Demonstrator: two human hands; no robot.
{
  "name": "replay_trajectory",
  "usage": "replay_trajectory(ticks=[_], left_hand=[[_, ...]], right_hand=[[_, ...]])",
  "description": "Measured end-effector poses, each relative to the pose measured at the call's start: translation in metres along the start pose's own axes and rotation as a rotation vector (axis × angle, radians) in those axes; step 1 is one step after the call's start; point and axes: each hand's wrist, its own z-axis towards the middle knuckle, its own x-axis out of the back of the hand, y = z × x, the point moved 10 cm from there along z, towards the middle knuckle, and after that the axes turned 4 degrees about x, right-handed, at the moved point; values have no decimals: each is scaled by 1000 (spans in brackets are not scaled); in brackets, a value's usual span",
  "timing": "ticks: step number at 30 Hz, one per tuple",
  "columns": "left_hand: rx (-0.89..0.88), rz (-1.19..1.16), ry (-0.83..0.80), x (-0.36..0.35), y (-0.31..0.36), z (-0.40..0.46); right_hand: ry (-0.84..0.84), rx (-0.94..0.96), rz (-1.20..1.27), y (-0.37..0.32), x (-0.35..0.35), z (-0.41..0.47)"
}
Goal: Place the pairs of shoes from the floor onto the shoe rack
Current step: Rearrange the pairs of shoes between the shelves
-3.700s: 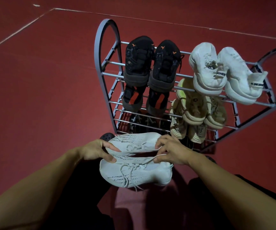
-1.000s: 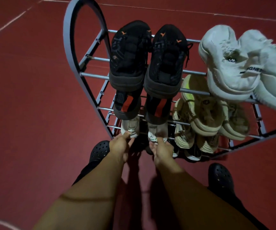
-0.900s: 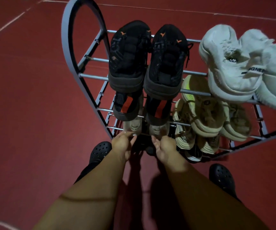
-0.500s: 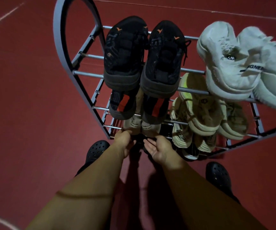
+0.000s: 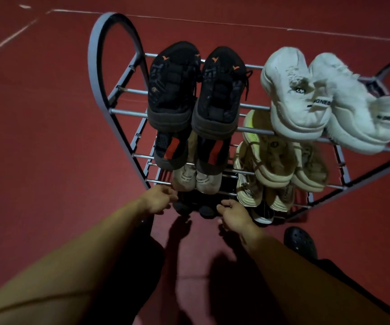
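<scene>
Red flooring [image 5: 48, 137] surrounds a grey metal shoe rack [image 5: 100, 73] with tubular rails, seen from above. Top tier holds a black pair [image 5: 196, 90] and a white pair [image 5: 325, 102]; lower tiers hold dark shoes with red patches [image 5: 189, 148] and cream shoes [image 5: 278, 160]. The light knit pair [image 5: 196, 180], the item being shelved, sits heels-out on a low tier at the left, resting on the front rail. Left hand [image 5: 158, 200] and right hand [image 5: 235, 215] hover just below and in front of that pair, fingers loosely curled, holding nothing. No shoes are visible loose on the floor. Risk assessment: the heels overhang the front rail and appear shallowly seated; a brush from either hand on withdrawal could tip them off. The white pair on top also overhangs its rail and may slide if the rack is jolted.
</scene>
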Motion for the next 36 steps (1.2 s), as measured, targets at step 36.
replay_trajectory(ticks=[36], left_hand=[[-278, 949, 53, -76, -39, 120]], right_hand=[[120, 188, -970, 78, 67, 102]])
